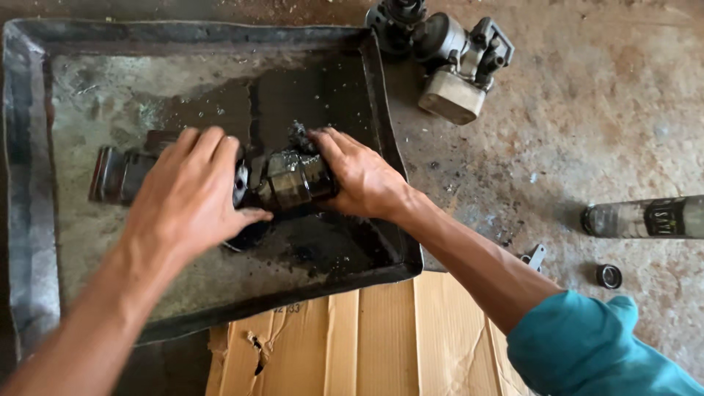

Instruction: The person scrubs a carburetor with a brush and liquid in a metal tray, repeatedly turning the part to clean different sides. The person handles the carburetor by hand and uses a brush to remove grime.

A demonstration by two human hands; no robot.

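A dirty, oily metal shaft assembly (290,180) lies across a shallow black metal tray (29,147) with dark oil pooled in it. My left hand (187,194) lies over the middle of the part, fingers closed around it. My right hand (359,176) grips its right end, a cylindrical greasy section. The part's left end (110,174), a dark flanged piece, sticks out beyond my left hand. The stretch under my left palm is hidden.
A grey metal machine component (451,62) lies on the concrete floor beyond the tray's far right corner. At the right lie a glass bottle (645,218) on its side, a small black ring (609,276) and a small metal bracket (534,257). Flattened cardboard (367,341) lies below the tray.
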